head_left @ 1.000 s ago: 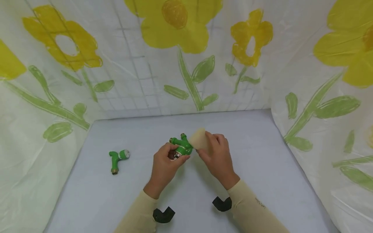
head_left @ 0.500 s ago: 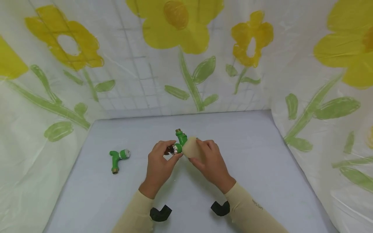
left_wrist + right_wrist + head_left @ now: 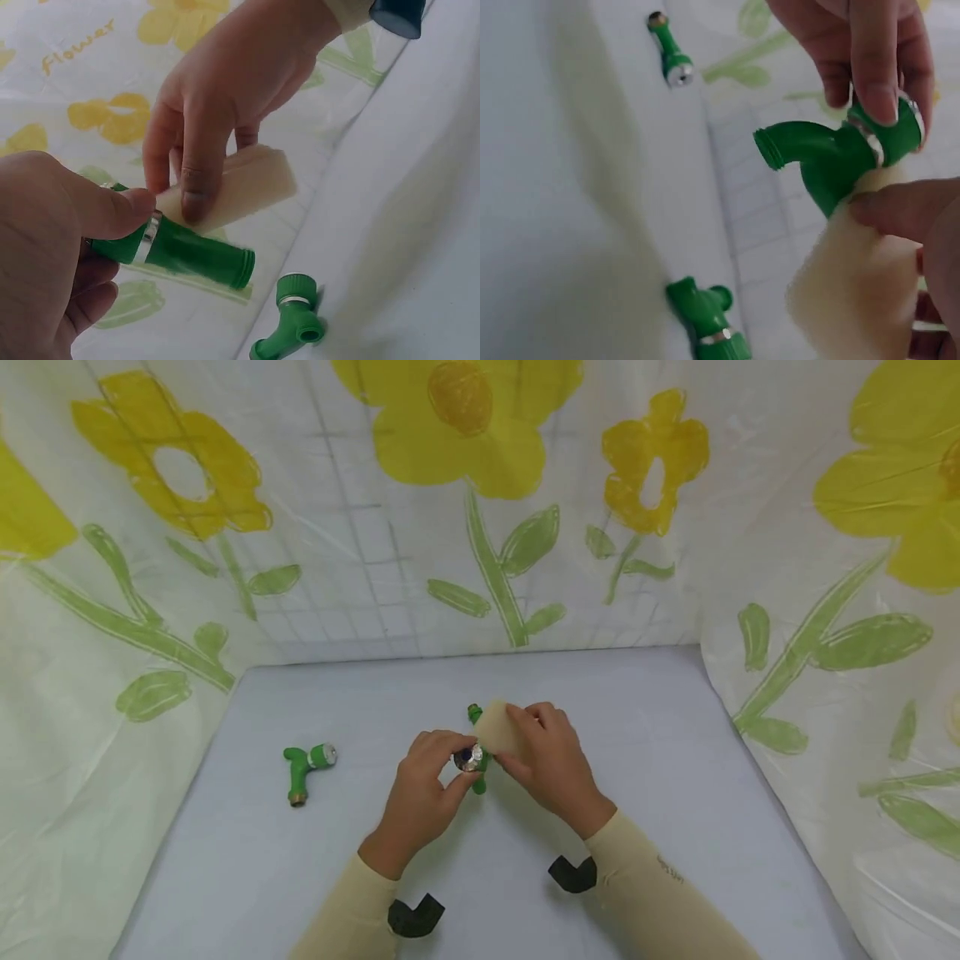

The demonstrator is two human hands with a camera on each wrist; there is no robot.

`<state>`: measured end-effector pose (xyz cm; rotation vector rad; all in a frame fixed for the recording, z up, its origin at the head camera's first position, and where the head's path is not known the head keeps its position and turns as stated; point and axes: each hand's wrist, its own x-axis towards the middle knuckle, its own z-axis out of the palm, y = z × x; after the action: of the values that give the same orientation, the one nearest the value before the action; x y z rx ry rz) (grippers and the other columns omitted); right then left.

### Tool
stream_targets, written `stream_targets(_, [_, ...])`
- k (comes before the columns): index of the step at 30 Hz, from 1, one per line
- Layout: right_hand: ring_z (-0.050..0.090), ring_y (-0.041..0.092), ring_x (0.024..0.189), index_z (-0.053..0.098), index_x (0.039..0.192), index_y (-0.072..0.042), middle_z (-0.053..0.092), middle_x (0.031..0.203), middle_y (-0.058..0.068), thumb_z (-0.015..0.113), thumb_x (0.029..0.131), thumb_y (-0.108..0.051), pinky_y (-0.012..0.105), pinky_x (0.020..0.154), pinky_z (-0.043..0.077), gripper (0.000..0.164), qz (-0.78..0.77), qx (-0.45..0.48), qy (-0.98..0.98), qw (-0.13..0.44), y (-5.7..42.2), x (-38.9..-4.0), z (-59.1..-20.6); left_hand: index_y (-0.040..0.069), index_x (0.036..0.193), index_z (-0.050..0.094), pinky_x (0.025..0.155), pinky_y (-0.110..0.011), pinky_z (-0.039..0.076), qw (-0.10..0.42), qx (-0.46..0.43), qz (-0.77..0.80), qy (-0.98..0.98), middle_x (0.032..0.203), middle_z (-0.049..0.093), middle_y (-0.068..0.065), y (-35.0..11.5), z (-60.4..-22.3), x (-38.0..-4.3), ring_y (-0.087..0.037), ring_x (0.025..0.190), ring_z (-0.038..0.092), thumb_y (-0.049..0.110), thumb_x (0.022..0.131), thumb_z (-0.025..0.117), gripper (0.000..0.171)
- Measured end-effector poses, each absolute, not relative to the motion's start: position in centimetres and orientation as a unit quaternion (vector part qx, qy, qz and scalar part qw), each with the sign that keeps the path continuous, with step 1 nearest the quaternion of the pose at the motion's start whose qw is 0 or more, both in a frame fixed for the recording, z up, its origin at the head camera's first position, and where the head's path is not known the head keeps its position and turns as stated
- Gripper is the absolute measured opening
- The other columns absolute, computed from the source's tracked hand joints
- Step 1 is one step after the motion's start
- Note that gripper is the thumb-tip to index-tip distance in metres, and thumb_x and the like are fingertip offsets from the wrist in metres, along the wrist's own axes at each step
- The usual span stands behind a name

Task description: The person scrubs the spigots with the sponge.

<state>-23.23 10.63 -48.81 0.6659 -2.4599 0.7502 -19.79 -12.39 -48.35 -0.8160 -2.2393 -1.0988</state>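
Note:
In the head view, my left hand (image 3: 420, 793) holds a green tap (image 3: 469, 757) by its silver-faced knob, thumb and fingers round it. A silver band circles the tap, and its threaded spout (image 3: 769, 148) shows in the right wrist view. My right hand (image 3: 558, 768) grips a beige sponge (image 3: 498, 728) between thumb and fingers. Pressed or laid against the tap's body, the sponge (image 3: 855, 277) covers part of it. A second green tap (image 3: 292, 315) lies just beyond the hands, mostly hidden in the head view.
Another green tap (image 3: 303, 770) with a brass end lies at the left of the white table (image 3: 660, 743). Black curved pieces sit at both wrists, the left one (image 3: 417, 916) and the right one (image 3: 573, 875). A flower-printed curtain (image 3: 337, 568) encloses the back and sides.
My left hand has turned the tap, so its knob face now points toward me and its spout downward. The sponge shifts about in small moves against it. The tap at left stays put.

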Motion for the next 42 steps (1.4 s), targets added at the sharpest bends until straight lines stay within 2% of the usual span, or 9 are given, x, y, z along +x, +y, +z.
stream_targets(3, [0.060, 0.036, 0.100, 0.065, 0.144, 0.003, 0.061, 0.116, 0.018, 0.095, 0.089, -0.024, 0.049, 0.078, 0.057, 0.069, 0.264, 0.259, -0.902, 0.223, 10.6, -23.2, -48.8, 0.003, 0.124, 0.075, 0.087, -0.042, 0.057, 0.253, -0.316, -0.404, -0.820, 0.119, 0.072, -0.003, -12.5, -48.2, -19.9, -0.022, 0.105, 0.063, -0.004, 0.083, 0.094, 0.046])
stream_targets(8, [0.059, 0.037, 0.099, 0.065, 0.144, 0.003, 0.060, 0.115, 0.017, 0.096, 0.088, -0.021, 0.048, 0.078, 0.055, 0.069, 0.282, 0.215, -0.908, 0.225, 10.5, -23.5, -49.0, 0.002, 0.127, 0.077, 0.089, -0.041, 0.058, 0.245, -0.341, -0.399, -0.815, 0.121, 0.071, -0.004, -12.4, -48.2, -19.9, -0.024, 0.109, 0.063, -0.002, 0.086, 0.092, 0.044])
stream_targets(13, [0.059, 0.034, 0.101, 0.064, 0.146, 0.002, 0.061, 0.118, 0.016, 0.093, 0.092, -0.028, 0.046, 0.078, 0.055, 0.068, 0.282, 0.259, -0.907, 0.176, 10.4, -23.3, -49.2, 0.003, 0.127, 0.077, 0.083, -0.038, 0.057, 0.242, -0.355, -0.400, -0.810, 0.122, 0.071, -0.004, -12.5, -48.4, -19.9, -0.024, 0.105, 0.062, -0.005, 0.085, 0.091, 0.045])
stream_targets(18, [0.058, 0.034, 0.100, 0.066, 0.144, 0.001, 0.060, 0.116, 0.015, 0.096, 0.088, -0.024, 0.044, 0.078, 0.054, 0.068, 0.293, 0.233, -0.907, 0.194, 10.5, -23.7, -49.5, 0.007, 0.130, 0.077, 0.086, -0.038, 0.054, 0.213, -0.378, -0.397, -0.808, 0.130, 0.070, -0.002, -12.5, -48.7, -20.0, -0.025, 0.108, 0.060, -0.004, 0.090, 0.087, 0.043])
stream_targets(20, [0.058, 0.032, 0.099, 0.066, 0.144, 0.001, 0.060, 0.116, 0.014, 0.095, 0.090, -0.024, 0.042, 0.077, 0.053, 0.067, 0.294, 0.238, -0.908, 0.180, 10.5, -23.7, -49.6, 0.007, 0.131, 0.077, 0.087, -0.038, 0.054, 0.209, -0.380, -0.396, -0.809, 0.132, 0.070, -0.002, -12.6, -48.8, -20.0, -0.025, 0.109, 0.060, -0.004, 0.090, 0.087, 0.044])
stream_targets(24, [0.058, 0.030, 0.100, 0.065, 0.145, 0.001, 0.060, 0.117, 0.013, 0.091, 0.093, -0.028, 0.040, 0.077, 0.054, 0.065, 0.286, 0.267, -0.910, 0.138, 10.6, -23.3, -49.7, 0.006, 0.132, 0.076, 0.089, -0.038, 0.053, 0.203, -0.377, -0.401, -0.810, 0.134, 0.070, -0.001, -12.8, -49.0, -20.0, -0.025, 0.110, 0.060, -0.004, 0.090, 0.086, 0.044])
stream_targets(30, [0.057, 0.032, 0.100, 0.065, 0.144, 0.004, 0.060, 0.116, 0.015, 0.093, 0.091, -0.024, 0.042, 0.076, 0.054, 0.066, 0.311, 0.213, -0.912, 0.162, 10.8, -23.6, -49.6, 0.010, 0.134, 0.076, 0.092, -0.039, 0.053, 0.188, -0.374, -0.410, -0.810, 0.137, 0.069, 0.001, -12.9, -49.1, -20.2, -0.024, 0.113, 0.059, -0.001, 0.091, 0.087, 0.045])
stream_targets(35, [0.057, 0.026, 0.102, 0.062, 0.148, 0.003, 0.060, 0.119, 0.012, 0.090, 0.094, -0.024, 0.039, 0.079, 0.056, 0.067, 0.349, 0.245, -0.898, 0.108, 10.7, -23.1, -49.7, 0.009, 0.134, 0.076, 0.090, -0.038, 0.054, 0.174, -0.356, -0.442, -0.805, 0.136, 0.069, 0.002, -13.2, -48.7, -20.1, -0.022, 0.112, 0.059, -0.002, 0.091, 0.087, 0.046])
stream_targets(42, [0.057, 0.027, 0.105, 0.062, 0.147, 0.003, 0.060, 0.119, 0.013, 0.090, 0.094, -0.023, 0.045, 0.086, 0.055, 0.065, 0.402, 0.187, -0.889, 0.112, 10.7, -23.0, -50.3, 0.005, 0.132, 0.076, 0.085, -0.037, 0.059, 0.175, -0.337, -0.510, -0.772, 0.133, 0.072, -0.004, -13.1, -48.9, -20.5, -0.023, 0.108, 0.063, -0.008, 0.089, 0.086, 0.046])
